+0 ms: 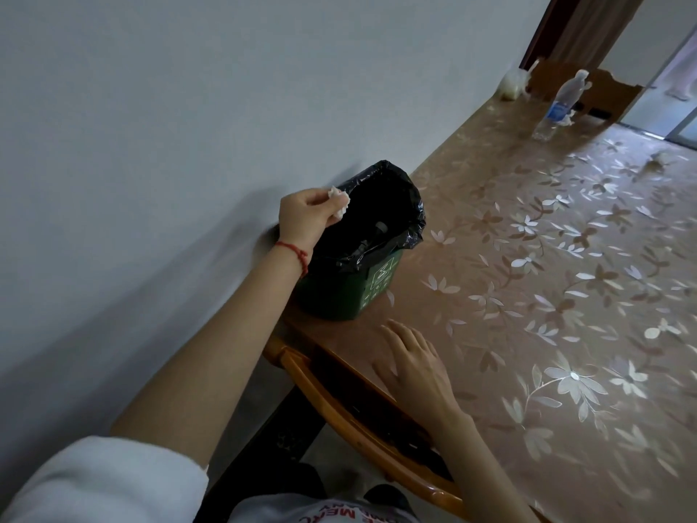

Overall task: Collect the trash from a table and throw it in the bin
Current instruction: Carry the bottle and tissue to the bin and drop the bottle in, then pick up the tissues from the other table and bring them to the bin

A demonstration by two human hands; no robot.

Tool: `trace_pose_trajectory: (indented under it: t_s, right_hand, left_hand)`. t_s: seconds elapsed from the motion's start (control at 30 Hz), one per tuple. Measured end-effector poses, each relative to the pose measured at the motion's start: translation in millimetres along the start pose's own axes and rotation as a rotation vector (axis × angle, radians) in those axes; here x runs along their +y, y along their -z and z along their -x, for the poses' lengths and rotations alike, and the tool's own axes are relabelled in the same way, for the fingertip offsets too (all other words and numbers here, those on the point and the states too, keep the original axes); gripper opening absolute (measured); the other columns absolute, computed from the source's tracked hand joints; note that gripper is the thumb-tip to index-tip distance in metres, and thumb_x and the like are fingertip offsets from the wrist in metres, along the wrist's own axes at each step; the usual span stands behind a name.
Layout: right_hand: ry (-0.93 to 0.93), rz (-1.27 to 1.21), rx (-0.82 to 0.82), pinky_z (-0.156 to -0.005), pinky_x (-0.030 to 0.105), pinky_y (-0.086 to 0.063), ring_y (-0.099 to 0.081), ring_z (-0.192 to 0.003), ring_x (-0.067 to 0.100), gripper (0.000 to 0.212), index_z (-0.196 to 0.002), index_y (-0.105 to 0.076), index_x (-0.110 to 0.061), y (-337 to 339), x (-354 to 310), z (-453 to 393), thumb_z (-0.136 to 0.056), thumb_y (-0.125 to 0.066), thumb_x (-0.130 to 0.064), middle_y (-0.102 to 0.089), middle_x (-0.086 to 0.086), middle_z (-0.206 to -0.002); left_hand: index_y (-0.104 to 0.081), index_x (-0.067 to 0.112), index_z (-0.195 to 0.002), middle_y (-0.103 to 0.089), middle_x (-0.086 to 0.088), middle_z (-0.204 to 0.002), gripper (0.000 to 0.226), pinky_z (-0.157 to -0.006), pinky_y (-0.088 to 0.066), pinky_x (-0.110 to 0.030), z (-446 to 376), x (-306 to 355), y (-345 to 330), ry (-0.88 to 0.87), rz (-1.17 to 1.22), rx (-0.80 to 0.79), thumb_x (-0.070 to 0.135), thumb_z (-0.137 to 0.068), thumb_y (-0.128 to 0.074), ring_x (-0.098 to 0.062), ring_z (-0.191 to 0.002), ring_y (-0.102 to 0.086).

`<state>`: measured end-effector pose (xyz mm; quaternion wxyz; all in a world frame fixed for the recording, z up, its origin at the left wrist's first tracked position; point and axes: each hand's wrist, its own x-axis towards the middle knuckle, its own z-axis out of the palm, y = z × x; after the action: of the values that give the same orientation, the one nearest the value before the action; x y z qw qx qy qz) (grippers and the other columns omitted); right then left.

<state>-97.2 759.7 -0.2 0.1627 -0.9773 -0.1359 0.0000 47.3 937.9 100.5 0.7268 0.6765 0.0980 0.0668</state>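
Left hand (301,215) pinching a crumpled white tissue (76,203) over the bin (362,292).

The tissue sits between fingertips just above the near rim of the black bag (399,205) lining the green bin, which stands on the counter (528,296) against the wall (188,107). The right hand (411,362) lies flat and spread on the flowered counter, holding nothing. Farther along stand a plastic bottle (558,107) with another scrap of tissue beside it, and a small scrap (658,160) lies near the right edge.
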Motion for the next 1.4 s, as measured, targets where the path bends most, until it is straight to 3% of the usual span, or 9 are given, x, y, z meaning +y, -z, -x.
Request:
trace_pose_trajectory:
  t_s: [0.1, 0.2, 0.37, 0.53, 0.73, 0.93, 1.17, 1.33, 1.4]
  right_hand:
    - [0.002, -0.004, 0.011, -0.092, 0.038, -0.047, -0.052, -0.119, 0.023, 0.055, -0.125, -0.053, -0.014, 0, 3, 1, -0.086, -0.037, -0.049, -0.056, 0.005, -0.13]
    - [0.005, -0.005, 0.026, -0.092, 0.037, -0.046, -0.052, -0.119, 0.023, 0.048, -0.124, -0.054, -0.015, 1, 7, 2, -0.087, -0.048, -0.044, -0.056, 0.005, -0.13]
    - [0.009, -0.033, 0.041, -0.092, 0.036, -0.046, -0.052, -0.119, 0.021, 0.053, -0.123, -0.054, -0.016, 1, 11, 3, -0.087, -0.036, -0.049, -0.056, 0.004, -0.129]
    - [0.015, -0.053, 0.055, -0.094, 0.038, -0.045, -0.051, -0.12, 0.022, 0.044, -0.125, -0.053, -0.014, -4, 17, 4, -0.087, -0.058, -0.037, -0.055, 0.005, -0.131]
    - [-0.002, -0.045, 0.051, -0.095, 0.038, -0.044, -0.05, -0.121, 0.023, 0.045, -0.126, -0.054, -0.013, -7, 24, 9, -0.087, -0.06, -0.034, -0.055, 0.005, -0.131]
    - [-0.061, -0.019, 0.075, -0.093, 0.037, -0.045, -0.052, -0.118, 0.024, 0.045, -0.125, -0.054, -0.013, -5, 36, 22, -0.085, -0.064, -0.032, -0.056, 0.007, -0.129]
    - [-0.292, 0.025, 0.111, -0.097, 0.036, -0.041, -0.05, -0.121, 0.024, 0.048, -0.127, -0.052, -0.013, -6, 53, 43, -0.085, -0.062, -0.034, -0.053, 0.008, -0.133]
    - [-0.534, 0.004, 0.201, -0.096, 0.041, -0.044, -0.051, -0.12, 0.028, 0.047, -0.127, -0.052, -0.009, -2, 50, 66, -0.088, -0.057, -0.035, -0.054, 0.012, -0.131]
    - [-0.638, 0.003, 0.237, -0.098, 0.043, -0.042, -0.049, -0.122, 0.03, 0.048, -0.127, -0.051, -0.007, -2, 46, 78, -0.09, -0.053, -0.037, -0.053, 0.014, -0.131]
  left_hand:
    - [-0.068, 0.0, -0.09, -0.066, -0.006, -0.073, 0.016, -0.079, -0.055, -0.029, -8, -1, -2, 0.003, -0.028, -0.008, 0.009, -0.077, -0.071, -0.018, -0.075, -0.064]
    - [-0.063, 0.004, -0.107, -0.066, -0.007, -0.093, 0.031, -0.08, -0.053, -0.025, 3, 2, -1, -0.003, -0.085, -0.015, 0.012, -0.078, -0.07, -0.015, -0.088, -0.063]
    - [-0.063, 0.009, -0.111, -0.065, -0.003, -0.1, 0.03, -0.084, -0.053, -0.029, 44, -8, 20, -0.06, -0.17, -0.047, 0.019, -0.084, -0.064, -0.015, -0.098, -0.063]
    - [-0.063, 0.015, -0.113, -0.065, 0.002, -0.107, 0.028, -0.09, -0.048, -0.028, 88, -48, 44, -0.071, -0.365, -0.087, 0.024, -0.085, -0.061, -0.013, -0.104, -0.06]
    - [-0.053, 0.011, -0.126, -0.053, -0.008, -0.132, 0.044, -0.099, -0.034, -0.025, 112, -88, 54, -0.188, -0.824, -0.182, 0.031, -0.087, -0.058, -0.02, -0.124, -0.045]
    - [-0.033, 0.016, -0.14, -0.032, -0.007, -0.148, 0.072, -0.11, -0.02, -0.033, 118, -108, 41, -0.26, -1.218, -0.405, 0.062, -0.085, -0.03, -0.023, -0.138, -0.023]
    - [-0.021, 0.019, -0.145, -0.019, -0.004, -0.154, 0.07, -0.114, -0.011, -0.035, 103, -119, 11, -0.391, -1.373, -0.646, 0.061, -0.088, -0.021, -0.02, -0.142, -0.01]
    - [-0.038, 0.013, -0.138, -0.038, -0.012, -0.145, 0.073, -0.109, -0.025, -0.043, 90, -127, -11, -0.551, -1.319, -0.819, 0.059, -0.084, -0.021, -0.028, -0.136, -0.03]
    - [-0.047, 0.01, -0.131, -0.049, -0.015, -0.136, 0.064, -0.103, -0.034, -0.047, 88, -130, -20, -0.631, -1.308, -0.899, 0.053, -0.086, -0.034, -0.032, -0.128, -0.042]
